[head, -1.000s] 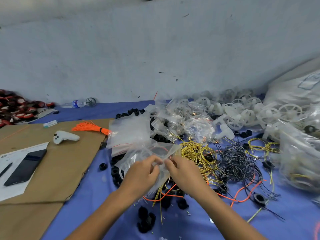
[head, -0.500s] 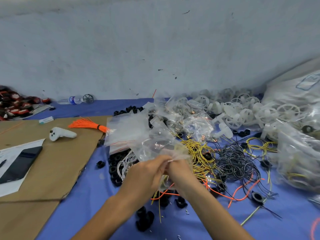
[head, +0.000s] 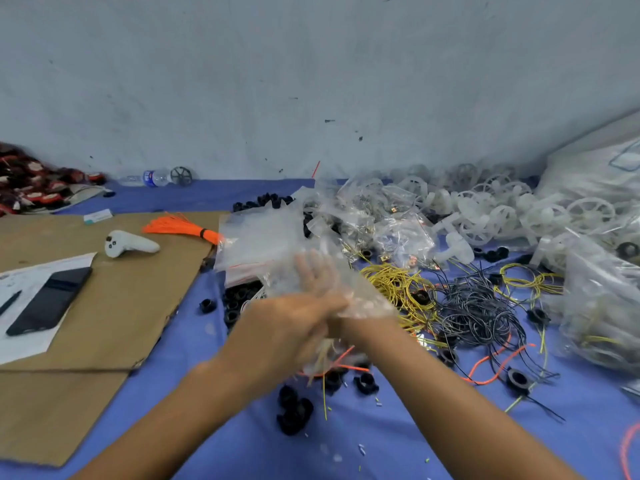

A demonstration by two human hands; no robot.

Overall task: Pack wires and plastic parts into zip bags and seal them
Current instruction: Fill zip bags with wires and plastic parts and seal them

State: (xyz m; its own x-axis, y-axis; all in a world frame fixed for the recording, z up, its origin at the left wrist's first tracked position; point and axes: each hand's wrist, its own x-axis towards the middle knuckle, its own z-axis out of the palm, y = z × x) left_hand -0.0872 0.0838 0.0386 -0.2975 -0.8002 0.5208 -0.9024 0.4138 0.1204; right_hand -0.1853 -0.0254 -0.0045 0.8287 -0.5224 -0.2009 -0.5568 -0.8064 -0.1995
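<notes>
Head view, blurred at the centre: both hands meet over the blue tabletop (head: pixel 450 438) at a clear bag (head: pixel 360 299), held up off the cloth. The left hand (head: pixel 284 327) grips the bag's near edge, fingers curled on the plastic as far as the blur allows. The right hand (head: pixel 313 275) shows through the plastic with its fingers straight and spread; whether it is inside or behind the bag I cannot tell. Thin wire ends hang below the hands. Yellow wires (head: pixel 391 285) and black wires (head: pixel 474 306) lie tangled just right of the bag, black parts (head: pixel 294 414) sit under the forearms, and white wheels (head: pixel 498 213) are heaped at the back right. Flat spare bags (head: pixel 259 240) lie behind the hands. On the cardboard (head: pixel 121 306) to the left rest a phone (head: pixel 50 301) and a white controller (head: pixel 130 243).
</notes>
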